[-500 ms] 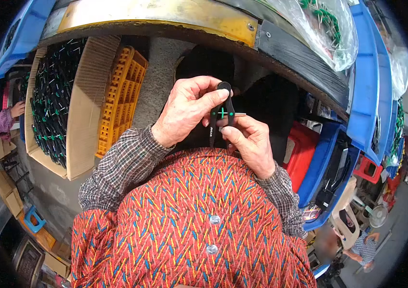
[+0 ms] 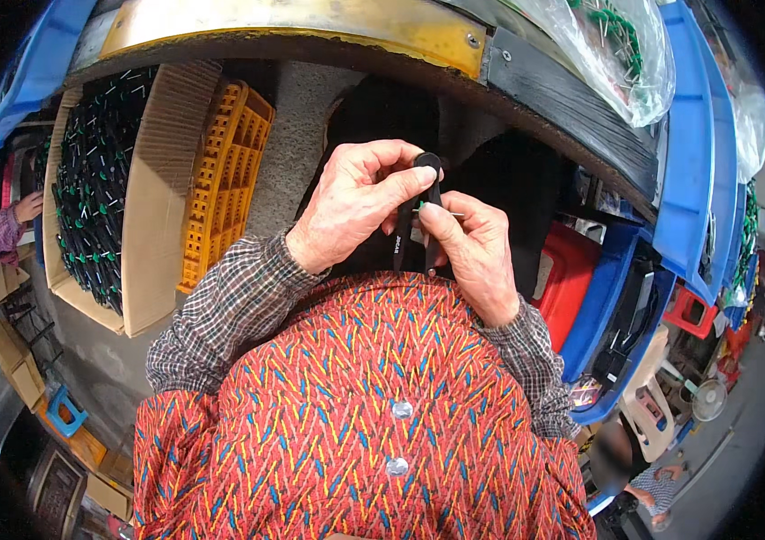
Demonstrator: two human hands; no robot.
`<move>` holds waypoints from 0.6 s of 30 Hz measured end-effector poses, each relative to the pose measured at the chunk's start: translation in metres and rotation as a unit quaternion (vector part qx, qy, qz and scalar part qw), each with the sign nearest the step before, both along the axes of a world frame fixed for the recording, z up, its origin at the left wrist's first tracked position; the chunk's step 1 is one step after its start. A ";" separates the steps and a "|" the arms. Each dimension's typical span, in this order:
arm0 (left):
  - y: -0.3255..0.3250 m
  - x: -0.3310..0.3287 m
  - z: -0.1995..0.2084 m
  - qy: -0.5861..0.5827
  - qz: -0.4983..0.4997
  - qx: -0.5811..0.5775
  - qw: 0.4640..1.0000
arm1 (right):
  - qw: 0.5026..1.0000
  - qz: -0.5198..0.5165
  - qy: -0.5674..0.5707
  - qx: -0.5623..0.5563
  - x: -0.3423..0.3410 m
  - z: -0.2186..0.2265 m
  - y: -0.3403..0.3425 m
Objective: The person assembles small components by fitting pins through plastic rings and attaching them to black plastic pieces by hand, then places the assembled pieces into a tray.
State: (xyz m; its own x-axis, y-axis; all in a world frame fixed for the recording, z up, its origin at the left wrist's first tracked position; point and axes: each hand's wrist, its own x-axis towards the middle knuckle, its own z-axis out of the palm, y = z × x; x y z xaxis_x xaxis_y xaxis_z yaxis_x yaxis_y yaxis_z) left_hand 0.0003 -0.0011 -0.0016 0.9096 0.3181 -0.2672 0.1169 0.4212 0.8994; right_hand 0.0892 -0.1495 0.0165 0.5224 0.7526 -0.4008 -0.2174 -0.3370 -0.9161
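Below the edge of a desk, holding a two-legged black tool over dark trousers, just beyond a red garment. Pinching its round top in the narrow grip of the left hand, with both tips pointing toward the garment. Clasping the leg on the right in the equally narrow grip of the right hand, beside a green part and a thin rod poking out past the fingers. Flanked on the left by an orange crate and a box of black-and-green pieces, on the right by a blue bin, with a clear bag at the desk's right.
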 end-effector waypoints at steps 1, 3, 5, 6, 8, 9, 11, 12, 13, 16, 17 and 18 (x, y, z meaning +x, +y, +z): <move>0.000 0.000 0.000 -0.003 0.000 -0.005 1.000 | 1.000 -0.001 0.006 -0.002 0.001 -0.001 0.000; 0.000 0.001 -0.002 -0.005 -0.001 -0.011 1.000 | 1.000 -0.003 0.013 -0.006 0.001 0.000 0.001; 0.000 0.000 -0.004 0.006 0.003 -0.011 1.000 | 0.999 -0.009 0.036 -0.017 0.000 0.004 0.003; 0.000 0.000 -0.005 0.007 0.003 -0.011 1.000 | 0.999 -0.009 0.036 -0.018 -0.001 0.005 0.005; 0.000 0.000 -0.007 0.011 0.003 -0.015 1.000 | 0.997 -0.045 0.050 0.033 -0.004 0.005 0.008; 0.000 0.001 -0.007 0.011 0.004 -0.015 1.000 | 0.997 -0.045 0.050 0.032 -0.005 0.005 0.008; 0.000 0.001 -0.007 0.005 0.003 -0.022 1.000 | 0.997 -0.054 0.054 0.027 -0.005 0.007 0.009; 0.000 0.001 -0.007 0.006 0.003 -0.023 1.000 | 0.997 -0.054 0.054 0.027 -0.002 0.007 0.007; 0.001 0.002 -0.007 0.005 0.001 -0.025 1.000 | 0.999 -0.009 0.032 -0.014 0.003 0.006 0.003; 0.000 0.002 -0.009 0.005 0.000 -0.025 1.000 | 0.996 0.058 -0.001 -0.069 0.011 0.008 0.003; 0.000 0.001 -0.010 0.005 0.001 -0.020 1.000 | 0.993 0.079 -0.012 -0.082 0.011 0.008 0.003; 0.000 0.002 -0.010 0.005 0.000 -0.021 1.000 | 0.993 0.079 -0.012 -0.083 0.009 0.008 0.003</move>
